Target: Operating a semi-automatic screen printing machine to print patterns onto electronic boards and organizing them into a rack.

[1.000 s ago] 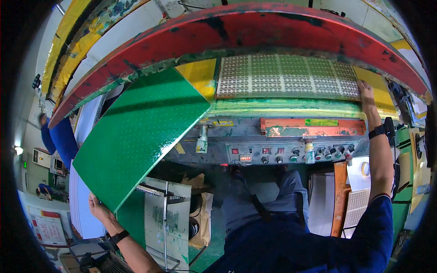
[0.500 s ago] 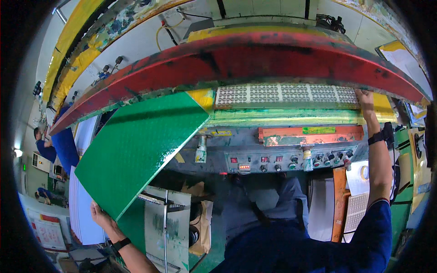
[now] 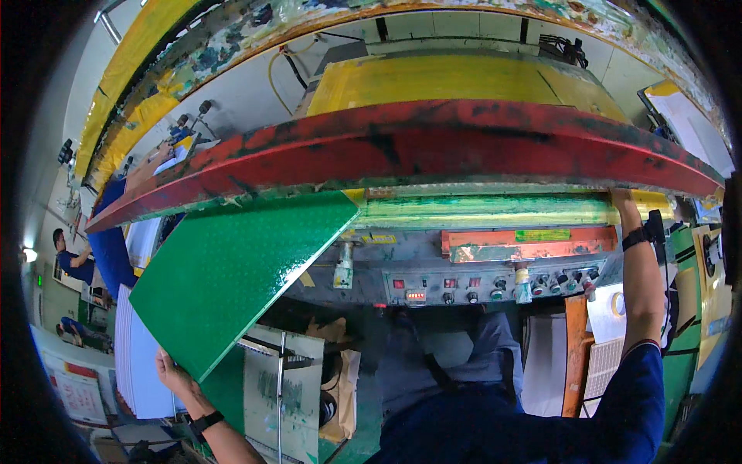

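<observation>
My left hand (image 3: pixel 175 373) is closed on the lower left corner of a glossy green sheet (image 3: pixel 239 271). The sheet slants at the left, its far end passing beneath a long red bar (image 3: pixel 433 143) stained with dark green. At the right end of the yellow-and-green machine edge (image 3: pixel 479 207) is my right hand (image 3: pixel 621 199). Its fingers are hidden behind the red bar, so its grip does not show. Beside it, only a thin strip of a pale patterned sheet (image 3: pixel 495 189) shows under the bar.
A control panel (image 3: pixel 495 286) with knobs and red displays fronts the machine, below an orange-red bar (image 3: pixel 533 244). Stacked white sheets (image 3: pixel 147 363) stand at lower left, near a metal rack (image 3: pixel 282 387). Another person (image 3: pixel 76 259) is at far left.
The red bar sits lower in the picture and now covers most of the patterned sheet and my right fingers. More yellow surface shows behind it. My left hand keeps hold of the green sheet.
</observation>
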### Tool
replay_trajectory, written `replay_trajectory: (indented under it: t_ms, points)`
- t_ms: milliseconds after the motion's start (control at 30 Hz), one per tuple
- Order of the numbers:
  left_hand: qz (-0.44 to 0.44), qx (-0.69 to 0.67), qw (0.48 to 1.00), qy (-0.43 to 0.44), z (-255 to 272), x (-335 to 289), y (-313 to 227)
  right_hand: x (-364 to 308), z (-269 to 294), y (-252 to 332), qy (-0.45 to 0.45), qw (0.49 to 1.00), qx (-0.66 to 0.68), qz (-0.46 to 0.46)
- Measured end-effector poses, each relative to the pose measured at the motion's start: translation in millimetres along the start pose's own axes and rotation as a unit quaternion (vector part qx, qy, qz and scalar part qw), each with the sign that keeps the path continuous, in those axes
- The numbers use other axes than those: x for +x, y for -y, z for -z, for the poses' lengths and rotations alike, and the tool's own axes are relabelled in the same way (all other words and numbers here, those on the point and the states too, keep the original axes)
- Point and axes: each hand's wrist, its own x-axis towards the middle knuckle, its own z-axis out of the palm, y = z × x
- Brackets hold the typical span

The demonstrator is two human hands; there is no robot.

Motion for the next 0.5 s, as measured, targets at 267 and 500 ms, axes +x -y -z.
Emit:
replay_trajectory:
  t_ms: [267, 500]
  points:
    - [-0.007, 0.024, 1.000, -0.012, 0.0, -3.8, -1.7, 1.6, -3.7, 10.7, 0.013, 1.000, -0.021, 0.015]
    - [-0.003, -0.013, 1.000, 0.004, 1.7, -6.2, -0.2, -1.9, -3.5, 16.3, 0.019, 0.999, -0.035, 0.021]
